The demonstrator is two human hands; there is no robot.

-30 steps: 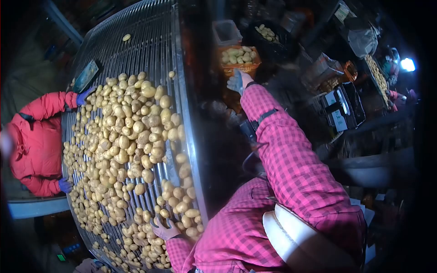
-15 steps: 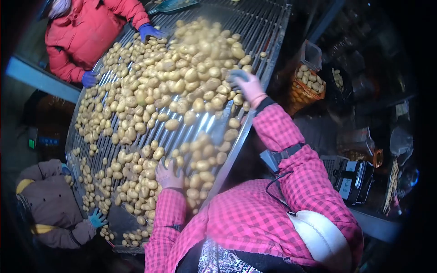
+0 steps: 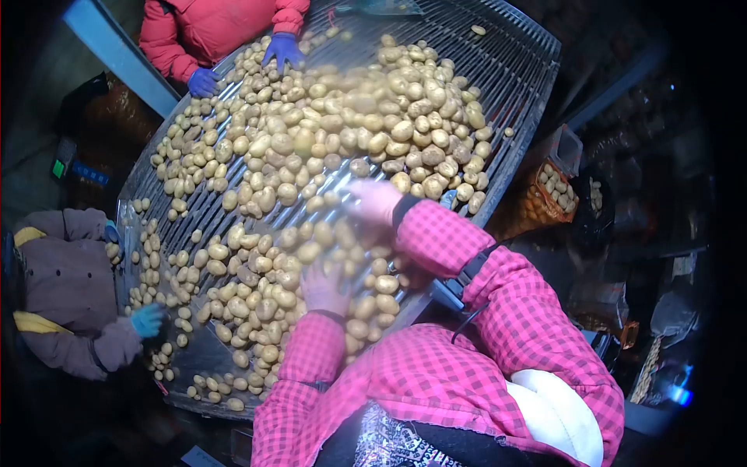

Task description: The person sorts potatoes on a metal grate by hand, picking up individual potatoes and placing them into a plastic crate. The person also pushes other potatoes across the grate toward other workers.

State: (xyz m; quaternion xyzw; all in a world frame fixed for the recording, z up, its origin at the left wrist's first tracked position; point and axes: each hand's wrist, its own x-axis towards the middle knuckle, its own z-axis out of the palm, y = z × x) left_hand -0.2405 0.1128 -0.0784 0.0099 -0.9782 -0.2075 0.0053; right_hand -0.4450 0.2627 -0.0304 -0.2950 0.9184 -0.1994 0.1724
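Note:
Many pale potatoes (image 3: 266,309) lie heaped and scattered over a slatted metal sorting table (image 3: 498,58). My left hand (image 3: 325,289), in a pinkish glove, rests against the near heap with its fingers spread over the potatoes. Farther up and to the right, my right hand (image 3: 373,201) reaches across a partly bare strip of slats between the two heaps. Motion smears its fingers, so I cannot make out whether they hold a potato. Several potatoes around both hands are blurred too.
Across the table stands a person in a red jacket with purple gloves (image 3: 282,51). Another, in a brown jacket with teal gloves (image 3: 146,320), is at the left end. A net sack of potatoes (image 3: 554,191) stands off the right edge. A green scoop-like tool (image 3: 385,6) lies at the far edge.
My right hand has moved from the table's right edge inward and nearer my left hand. The view has shifted, and the far heap sits differently. The brown-jacketed person's teal glove has lifted off the table edge.

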